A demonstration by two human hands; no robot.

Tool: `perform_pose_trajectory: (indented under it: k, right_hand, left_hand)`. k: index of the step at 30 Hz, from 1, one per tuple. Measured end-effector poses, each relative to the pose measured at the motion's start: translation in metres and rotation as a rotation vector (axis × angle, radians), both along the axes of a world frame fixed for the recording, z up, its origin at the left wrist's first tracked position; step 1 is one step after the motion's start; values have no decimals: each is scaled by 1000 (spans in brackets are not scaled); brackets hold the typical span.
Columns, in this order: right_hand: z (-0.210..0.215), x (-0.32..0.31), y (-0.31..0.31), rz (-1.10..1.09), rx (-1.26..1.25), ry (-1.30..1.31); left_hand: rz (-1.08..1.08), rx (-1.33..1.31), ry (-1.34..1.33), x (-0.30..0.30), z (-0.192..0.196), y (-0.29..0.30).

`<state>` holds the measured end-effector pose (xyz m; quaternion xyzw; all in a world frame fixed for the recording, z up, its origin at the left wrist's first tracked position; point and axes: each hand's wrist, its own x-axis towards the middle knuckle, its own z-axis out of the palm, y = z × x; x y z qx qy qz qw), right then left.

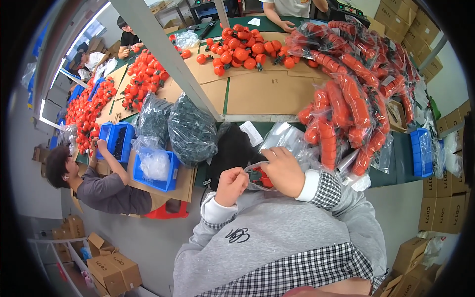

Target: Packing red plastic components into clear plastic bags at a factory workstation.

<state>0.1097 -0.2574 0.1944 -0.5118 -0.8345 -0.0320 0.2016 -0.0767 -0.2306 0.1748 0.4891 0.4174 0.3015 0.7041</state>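
— Long table (257, 94) under cardboard sheets, heaped on the right with bagged red pumpkin strings (346, 99); loose ones farther back.
— Nearer in?
— Clear plastic bag (257, 173) at the table's near edge, red pieces inside. Right hand (283, 171) gripping its mouth; left hand (231, 185) clenched at the other side.
— Advice?
— Probably best: mouth held wide, pieces fed in straight, film kept from tearing.

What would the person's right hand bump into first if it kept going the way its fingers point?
Probably the small clear bag with an orange piece inside, which the right hand already touches; beyond it, the left hand. Depth is unclear.
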Motion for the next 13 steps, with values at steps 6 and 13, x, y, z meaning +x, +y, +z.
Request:
perform_pose_trajectory:
  k: [6, 13]
  right_hand:
    - [-7, -5, 2, 55, -108, 121]
    - [-19, -4, -2, 68, -413, 11]
  left_hand:
    - [-29, 5, -26, 1, -2, 2]
    - [-10, 3, -18, -4, -5, 3]
